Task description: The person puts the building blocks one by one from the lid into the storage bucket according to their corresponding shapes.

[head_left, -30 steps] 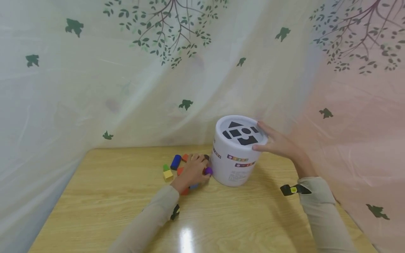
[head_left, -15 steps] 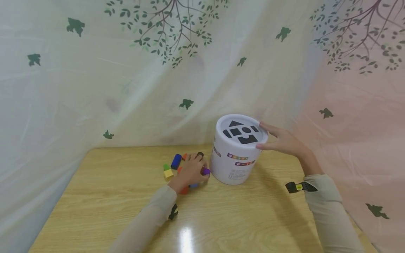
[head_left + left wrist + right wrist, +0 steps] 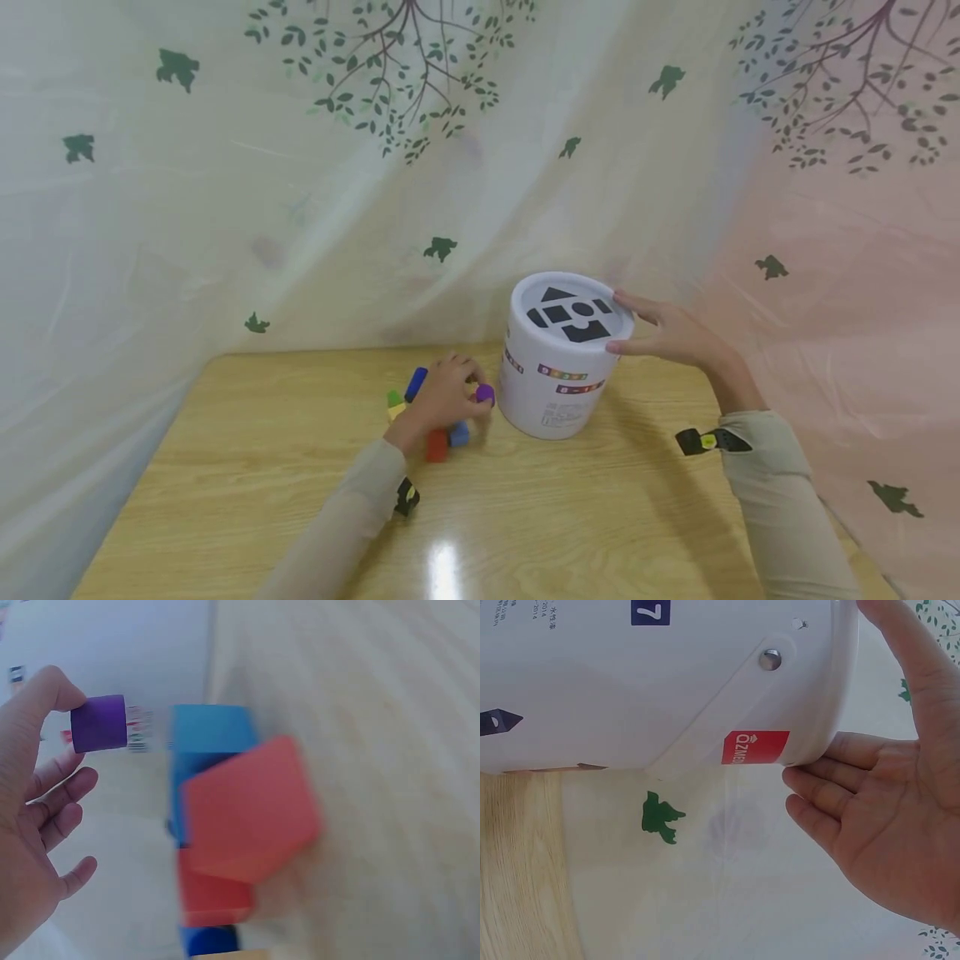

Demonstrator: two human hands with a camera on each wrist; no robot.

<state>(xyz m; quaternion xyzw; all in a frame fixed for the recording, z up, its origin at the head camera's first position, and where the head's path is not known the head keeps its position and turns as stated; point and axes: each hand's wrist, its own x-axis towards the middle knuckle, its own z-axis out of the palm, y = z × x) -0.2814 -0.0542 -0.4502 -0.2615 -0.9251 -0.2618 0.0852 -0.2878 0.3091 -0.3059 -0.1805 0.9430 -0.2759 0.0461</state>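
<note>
My left hand (image 3: 442, 395) pinches a purple cylinder block (image 3: 485, 394) between thumb and index finger. In the left wrist view the purple cylinder block (image 3: 99, 723) shows clear of the wood, its other fingers loosely bent beneath. Beside this hand lie a light blue block (image 3: 458, 433), a red block (image 3: 437, 446), a dark blue cylinder (image 3: 416, 384) and yellow and green blocks, partly hidden by the hand. My right hand (image 3: 671, 335) rests on the lid rim of a white bucket (image 3: 551, 392), thumb and fingers spread along its edge. The lid has dark shaped holes.
The bucket stands upright on a wooden table (image 3: 525, 517), near its back edge. Behind the table hangs a pale curtain (image 3: 337, 208) printed with leaves and birds. The bucket's white carrying handle (image 3: 720, 705) lies against its side.
My left hand has shifted slightly left and turned, with the purple cylinder now tilted up toward the camera. The red and blue blocks below show more. The right arm moved slightly right early on.
</note>
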